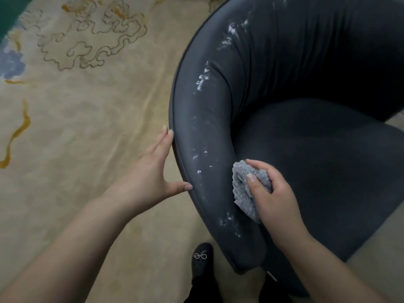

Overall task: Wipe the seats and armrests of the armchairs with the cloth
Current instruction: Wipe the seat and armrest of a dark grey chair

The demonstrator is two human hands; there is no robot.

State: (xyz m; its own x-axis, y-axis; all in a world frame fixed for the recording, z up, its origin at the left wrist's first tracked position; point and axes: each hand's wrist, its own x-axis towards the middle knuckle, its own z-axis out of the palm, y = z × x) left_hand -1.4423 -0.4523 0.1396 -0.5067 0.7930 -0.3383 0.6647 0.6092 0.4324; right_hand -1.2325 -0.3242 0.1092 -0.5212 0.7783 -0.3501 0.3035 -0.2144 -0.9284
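A dark grey curved armchair point(306, 136) fills the right side. White smears dot its left armrest point(203, 132) from near the front end up to the backrest. My right hand point(273, 200) grips a bunched grey cloth point(242, 189) and holds it against the inner side of that armrest, beside the seat cushion point(328, 171). My left hand point(153, 173) rests with straight fingers on the armrest's outer edge, thumb touching the rim.
A beige carpet point(87, 127) with grey cloud outlines and yellow lines lies to the left of the chair. My black shoe point(202, 261) stands just in front of the armrest's end.
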